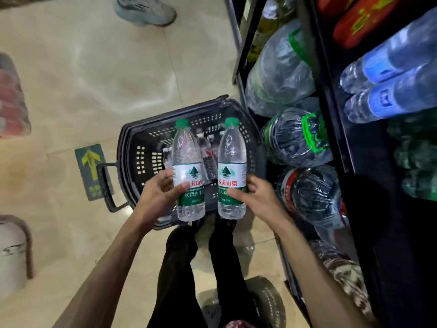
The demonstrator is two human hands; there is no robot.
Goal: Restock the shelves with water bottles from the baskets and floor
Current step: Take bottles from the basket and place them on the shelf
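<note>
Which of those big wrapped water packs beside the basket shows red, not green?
The pack beside the right hand: its label is red; the middle pack and far pack have green handles.

The left hand [160,195] grips a clear plastic water bottle with a green cap [186,157]. The right hand [257,197] grips a second green-capped bottle [233,157]. They are side by side, not touching, over the dark perforated plastic basket [132,147]. Smaller bottles [208,157] lie inside the basket. Right of it, shrink-wrapped packs of large bottles [295,138] sit on the dark shelf [335,114]. Left of it is a green floor sticker with a yellow arrow [91,171].
</note>
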